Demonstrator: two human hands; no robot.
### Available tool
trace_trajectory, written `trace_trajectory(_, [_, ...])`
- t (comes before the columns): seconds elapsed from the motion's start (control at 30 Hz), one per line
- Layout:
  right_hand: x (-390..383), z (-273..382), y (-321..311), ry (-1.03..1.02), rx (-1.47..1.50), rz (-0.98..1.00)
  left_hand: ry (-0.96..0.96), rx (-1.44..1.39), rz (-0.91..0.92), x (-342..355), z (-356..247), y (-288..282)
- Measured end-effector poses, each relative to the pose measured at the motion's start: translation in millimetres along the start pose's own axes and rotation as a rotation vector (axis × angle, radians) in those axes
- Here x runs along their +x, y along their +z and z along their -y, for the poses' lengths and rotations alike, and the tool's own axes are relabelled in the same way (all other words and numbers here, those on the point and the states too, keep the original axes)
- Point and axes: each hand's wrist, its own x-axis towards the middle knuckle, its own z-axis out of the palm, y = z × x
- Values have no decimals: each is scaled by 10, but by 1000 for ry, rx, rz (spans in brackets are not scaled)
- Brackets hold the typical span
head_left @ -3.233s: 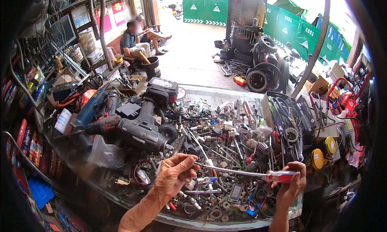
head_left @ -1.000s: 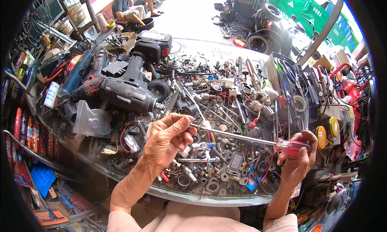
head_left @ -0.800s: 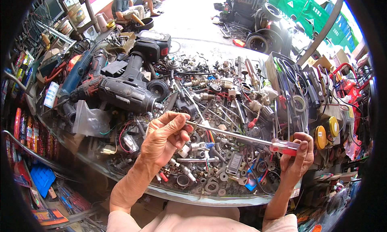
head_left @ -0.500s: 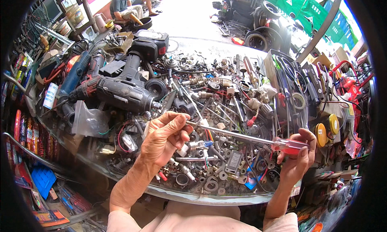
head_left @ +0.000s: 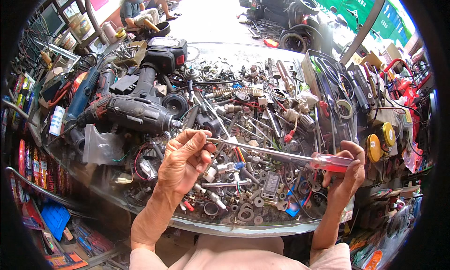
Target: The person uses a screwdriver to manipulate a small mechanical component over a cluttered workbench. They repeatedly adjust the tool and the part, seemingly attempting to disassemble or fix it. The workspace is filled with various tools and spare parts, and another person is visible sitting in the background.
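Barely shifted since a moment ago, the left hand (head_left: 183, 163) pinches the screwdriver (head_left: 281, 155) tip while right hand (head_left: 346, 174) fingers grip its red handle, keeping it level above the cluttered surface (head_left: 225, 225).

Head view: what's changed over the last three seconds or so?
The left hand lifted off the heap of small metal parts and took the tip of the long red-handled screwdriver in its fingertips. The camera tilted down and closer. Unchanged: the right hand keeps its grip on the red handle, shaft level above the glass table; the black power drill lies where it was.
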Motion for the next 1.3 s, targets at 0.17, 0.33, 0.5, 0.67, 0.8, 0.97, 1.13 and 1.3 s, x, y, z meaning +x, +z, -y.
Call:
trace_trajectory(0.17, [-5,-10,-7,-87,-28,-12,-1,9,9,-3,-31,5])
trace_trajectory(0.33, [-4,46,112,-84,94,-57,1,19,3,-19,-16,13])
trace_trajectory(0.5, [5,-3,-99,71,31,37,13,13,-1,-5,-32,6])
trace_trajectory(0.67, [2,42,70,-65,46,-53,5,41,-7,-8,-15,5])
trace_trajectory(0.8, [-2,4,91,-77,80,-56,-14,43,5,-12,-5,3])
trace_trajectory(0.97, [15,-19,-141,84,-16,32,-1,4,8,5,-19,6])
trace_trajectory(1.13, [10,52,50,-31,90,-31,-17,31,2,-15,-13,21])
trace_trajectory(1.3, [22,-42,-32,-31,88,-12,-22,24,9,-10,-3,23])
